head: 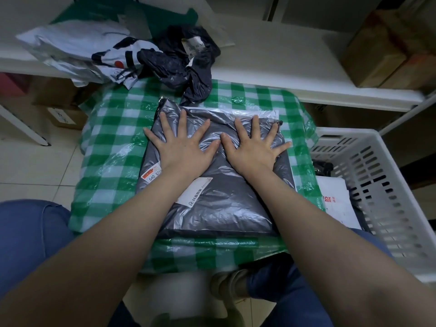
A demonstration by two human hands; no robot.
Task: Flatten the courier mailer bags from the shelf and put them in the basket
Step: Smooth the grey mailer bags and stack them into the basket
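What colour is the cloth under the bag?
Green and white checks, seen in the head view, on the cloth under the grey bag.

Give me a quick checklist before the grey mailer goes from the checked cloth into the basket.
1. Hands placed: left hand and right hand press flat on the grey mailer, fingers spread: ok.
2. Mailer flat: wrinkles bunch between the thumbs: not ok.
3. Mailer fully on the checked cloth: ok.
4. Room in the basket: a white mailer lies inside, space above it: ok.
5. Mailer empty of air or contents: cannot tell.
6. Clear shelf: crumpled dark bag lies at its edge: not ok.
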